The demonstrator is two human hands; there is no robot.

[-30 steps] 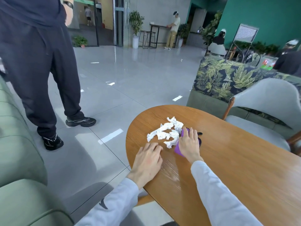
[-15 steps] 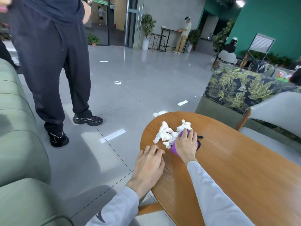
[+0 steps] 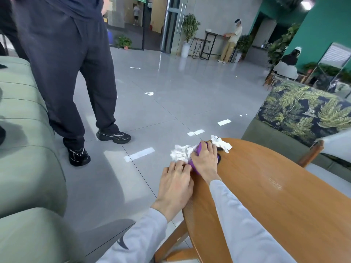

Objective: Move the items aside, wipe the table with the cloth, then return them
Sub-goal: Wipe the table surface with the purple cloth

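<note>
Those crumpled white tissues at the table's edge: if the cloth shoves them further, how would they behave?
The tissues look crumpled and loose, so probably very light and floppy; they would likely slide and scatter rather than roll. One clump already lies at the rim of the table, so a push from the right hand pressing the purple cloth may tip it off.

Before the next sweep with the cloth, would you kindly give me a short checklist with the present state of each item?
1. Right hand presses on the purple cloth: ok.
2. Cloth lies on the table: ok.
3. Tissue scraps gathered ahead of the cloth: not ok, one clump sits apart on the far side of the hand.
4. Scraps safely on the table: not ok, they lie at the very edge.
5. Left hand placed at the edge by the scraps to catch them: ok.
6. Dark item under the right hand: cannot tell what it is.
</note>
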